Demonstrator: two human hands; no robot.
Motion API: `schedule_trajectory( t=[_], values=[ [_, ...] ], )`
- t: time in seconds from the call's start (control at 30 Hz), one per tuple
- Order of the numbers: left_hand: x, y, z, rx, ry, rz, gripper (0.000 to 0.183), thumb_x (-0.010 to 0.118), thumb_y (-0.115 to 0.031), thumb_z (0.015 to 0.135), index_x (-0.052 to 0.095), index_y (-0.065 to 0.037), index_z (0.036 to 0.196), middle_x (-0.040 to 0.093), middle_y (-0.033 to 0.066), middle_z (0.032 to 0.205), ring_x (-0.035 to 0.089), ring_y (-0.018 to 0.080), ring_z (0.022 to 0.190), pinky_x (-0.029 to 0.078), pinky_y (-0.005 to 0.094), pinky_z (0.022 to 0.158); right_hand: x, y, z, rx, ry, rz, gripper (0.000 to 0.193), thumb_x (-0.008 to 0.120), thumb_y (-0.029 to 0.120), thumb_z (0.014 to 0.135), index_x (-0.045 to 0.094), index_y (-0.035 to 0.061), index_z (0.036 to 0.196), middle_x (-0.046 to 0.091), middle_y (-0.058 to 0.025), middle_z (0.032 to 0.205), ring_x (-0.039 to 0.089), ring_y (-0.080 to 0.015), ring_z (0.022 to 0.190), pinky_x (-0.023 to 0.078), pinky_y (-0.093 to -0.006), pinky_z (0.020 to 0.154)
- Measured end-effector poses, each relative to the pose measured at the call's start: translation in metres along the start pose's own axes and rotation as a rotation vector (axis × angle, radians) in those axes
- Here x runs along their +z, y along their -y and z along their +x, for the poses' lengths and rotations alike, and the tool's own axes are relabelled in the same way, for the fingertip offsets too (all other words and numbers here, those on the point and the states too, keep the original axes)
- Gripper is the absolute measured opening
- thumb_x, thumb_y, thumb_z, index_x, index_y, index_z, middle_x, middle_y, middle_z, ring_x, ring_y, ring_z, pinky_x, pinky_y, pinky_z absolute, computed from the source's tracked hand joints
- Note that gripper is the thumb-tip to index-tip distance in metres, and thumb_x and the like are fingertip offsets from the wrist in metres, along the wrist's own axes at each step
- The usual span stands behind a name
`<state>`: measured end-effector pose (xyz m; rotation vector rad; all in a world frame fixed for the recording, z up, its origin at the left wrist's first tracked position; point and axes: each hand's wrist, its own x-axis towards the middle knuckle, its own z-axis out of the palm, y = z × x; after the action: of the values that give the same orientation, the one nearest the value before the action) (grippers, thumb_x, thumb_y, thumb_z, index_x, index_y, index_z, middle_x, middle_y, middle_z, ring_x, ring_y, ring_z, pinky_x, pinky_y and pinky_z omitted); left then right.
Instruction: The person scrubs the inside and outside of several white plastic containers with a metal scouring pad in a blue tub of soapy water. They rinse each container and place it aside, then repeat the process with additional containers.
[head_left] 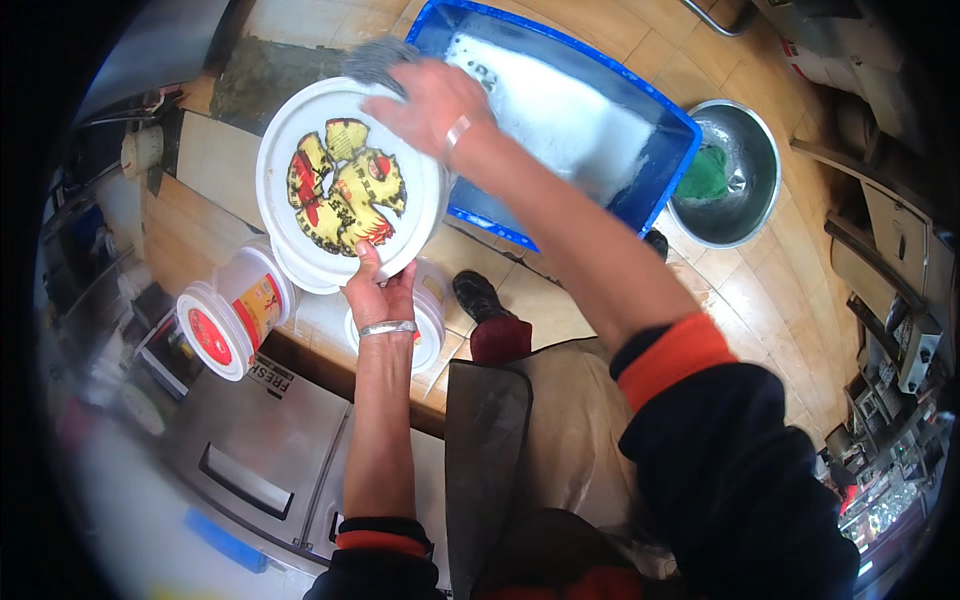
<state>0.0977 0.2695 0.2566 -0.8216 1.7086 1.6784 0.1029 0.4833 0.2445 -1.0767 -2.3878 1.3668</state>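
Note:
My left hand grips the lower rim of a round white plastic lid, thumb on top and fingers underneath. On the lid's face is a yellow and red label, torn into patches with white showing between them. My right hand reaches over the lid's upper right edge, closed on a grey, stringy scourer that looks like steel wool. Motion smears the scourer and my right fingertips. Another white rim shows beneath the lid at its lower left; what it belongs to is hidden.
A blue-rimmed tub of foamy water stands beyond my right arm. Right of it, a metal basin holds something green. White buckets stand on the left, near a steel cabinet. My shoe is on the tiled floor.

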Motion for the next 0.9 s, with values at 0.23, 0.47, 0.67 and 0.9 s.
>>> schedule_trajectory(
  t=[0.23, 0.47, 0.67, 0.9],
  values=[
    [0.013, 0.017, -0.004, -0.03, 0.158, -0.157, 0.045, 0.06, -0.033, 0.095, 0.051, -0.003, 0.126, 0.057, 0.0126, 0.122, 0.057, 0.0249, 0.106, 0.049, 0.0417, 0.091, 0.044, 0.016, -0.127, 0.394, -0.44, 0.244, 0.053, 0.074, 0.035, 0.075, 0.058, -0.0058, 0.105, 0.058, -0.0293, 0.101, 0.059, -0.0448, 0.089, 0.049, -0.0484, 0.078],
    [-0.031, -0.014, -0.028, 0.071, -0.075, 0.228, 0.081, 0.073, -0.036, 0.086, 0.026, -0.011, 0.147, 0.056, 0.0093, 0.124, 0.055, 0.02, 0.097, 0.048, 0.0358, 0.087, 0.028, -0.033, -0.092, 0.15, -0.312, 0.386, 0.039, 0.067, 0.025, 0.076, 0.058, 0.0, 0.104, 0.057, -0.0277, 0.098, 0.057, -0.0443, 0.092, 0.049, -0.0498, 0.081],
    [-0.018, -0.1, 0.063, 0.388, 0.216, 0.85, 0.071, 0.056, -0.047, 0.095, 0.031, -0.003, 0.144, 0.05, 0.0168, 0.132, 0.053, 0.0239, 0.115, 0.045, 0.0351, 0.096, -0.012, -0.051, -0.019, 0.003, -0.059, 0.274, 0.048, 0.065, 0.038, 0.074, 0.063, 0.0012, 0.105, 0.06, -0.0265, 0.106, 0.056, -0.0396, 0.107, 0.046, -0.0429, 0.095],
    [0.0, -0.058, 0.084, 0.586, -0.018, 0.643, 0.064, 0.044, -0.046, 0.1, 0.036, 0.005, 0.138, 0.053, 0.0192, 0.13, 0.058, 0.0256, 0.111, 0.049, 0.0365, 0.094, 0.052, -0.079, -0.034, -0.029, -0.394, 0.273, 0.022, 0.047, 0.023, 0.092, 0.055, 0.003, 0.091, 0.06, -0.0195, 0.092, 0.051, -0.0366, 0.099, 0.044, -0.0481, 0.09]
  ],
)
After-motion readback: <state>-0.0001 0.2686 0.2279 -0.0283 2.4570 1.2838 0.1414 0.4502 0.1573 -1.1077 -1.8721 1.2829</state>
